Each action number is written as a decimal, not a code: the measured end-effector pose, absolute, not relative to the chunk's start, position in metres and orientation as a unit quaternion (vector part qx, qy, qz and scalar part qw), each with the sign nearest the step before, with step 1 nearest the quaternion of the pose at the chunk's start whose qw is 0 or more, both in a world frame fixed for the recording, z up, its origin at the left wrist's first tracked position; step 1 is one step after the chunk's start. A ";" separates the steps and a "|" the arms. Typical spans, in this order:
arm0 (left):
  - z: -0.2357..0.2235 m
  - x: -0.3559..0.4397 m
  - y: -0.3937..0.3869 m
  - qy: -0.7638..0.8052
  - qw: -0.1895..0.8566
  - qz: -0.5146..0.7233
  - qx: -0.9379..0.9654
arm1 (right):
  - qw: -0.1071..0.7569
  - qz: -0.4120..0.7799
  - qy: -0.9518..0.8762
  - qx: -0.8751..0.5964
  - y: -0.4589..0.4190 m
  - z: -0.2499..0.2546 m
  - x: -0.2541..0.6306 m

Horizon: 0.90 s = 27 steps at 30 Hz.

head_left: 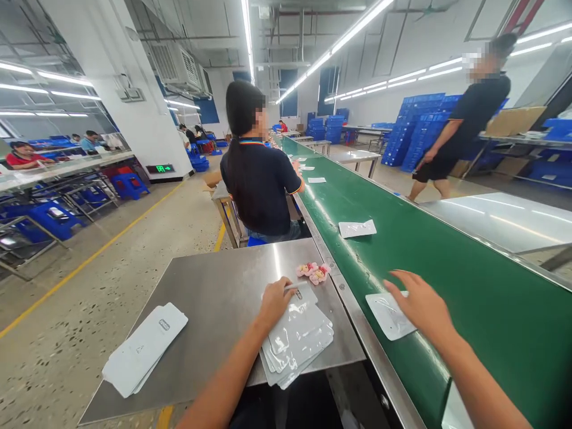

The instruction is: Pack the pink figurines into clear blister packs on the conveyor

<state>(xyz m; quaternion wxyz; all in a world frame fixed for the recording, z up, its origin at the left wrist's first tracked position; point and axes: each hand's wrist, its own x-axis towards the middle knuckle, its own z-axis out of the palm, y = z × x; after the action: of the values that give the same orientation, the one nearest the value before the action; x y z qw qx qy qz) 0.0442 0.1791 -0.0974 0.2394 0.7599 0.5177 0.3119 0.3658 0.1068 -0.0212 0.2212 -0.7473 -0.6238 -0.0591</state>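
My left hand (276, 302) is closed at the far end of a pile of glossy white plastic packets (299, 336), its fingers pinching the edge of one. The pile lies fanned out on the metal table (210, 298). Over the green conveyor belt (402, 238), my right hand (423, 307) has its fingers spread above a flat white packet (388, 314), partly covering it; whether they touch is unclear. Two pink figure-like trinkets (313, 271) sit beyond my left hand, by the table's belt-side edge. A stack of white printed cards (145, 350) lies at the left.
Another packet (357, 229) lies farther up the belt, with several beyond it. A metal rail (342, 286) separates table and belt. A co-worker (261, 173) sits ahead, left of the belt. One person (473, 113) walks at the right near stacked blue crates (417, 131).
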 end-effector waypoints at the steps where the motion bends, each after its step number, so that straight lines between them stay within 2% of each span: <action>1: -0.094 0.043 0.178 0.517 0.242 0.318 0.757 | 0.247 -0.006 -0.663 -0.706 0.108 -0.021 0.342; 4: -0.082 0.040 0.171 0.506 0.247 0.340 0.753 | 0.263 0.122 -0.749 -0.596 0.119 -0.028 0.275; 8: -0.053 0.025 0.155 0.474 0.288 0.396 0.732 | 0.310 0.174 -0.767 -0.533 0.130 -0.028 0.221; 10: -0.036 0.011 0.147 0.445 0.380 0.384 0.714 | 0.328 0.176 -0.773 -0.515 0.123 -0.019 0.208; 13: -0.022 -0.009 0.136 0.323 0.581 0.226 0.712 | 0.295 0.193 -0.813 -0.464 0.103 -0.004 0.198; 15: -0.027 -0.011 0.131 0.250 0.657 0.149 0.696 | 0.254 0.214 -0.835 -0.438 0.096 -0.001 0.200; 16: -0.034 -0.008 0.129 0.234 0.678 0.149 0.680 | 0.237 0.230 -0.837 -0.436 0.099 -0.002 0.204; 19: -0.061 0.012 0.125 0.280 0.736 0.236 0.570 | 0.231 0.259 -0.776 -0.527 0.132 -0.015 0.230; 22: -0.079 0.030 0.125 0.321 0.762 0.305 0.473 | 0.241 0.215 -0.617 -0.718 0.184 -0.037 0.261; 27: -0.080 0.040 0.129 0.314 0.742 0.351 0.477 | 0.243 0.234 -0.608 -0.719 0.221 -0.056 0.272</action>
<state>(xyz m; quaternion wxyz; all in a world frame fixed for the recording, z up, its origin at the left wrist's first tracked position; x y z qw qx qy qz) 0.0397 0.1287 -0.0798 0.7418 0.4774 0.3144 0.3506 0.2720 0.2206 -0.0556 0.2429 -0.7185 -0.6084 0.2337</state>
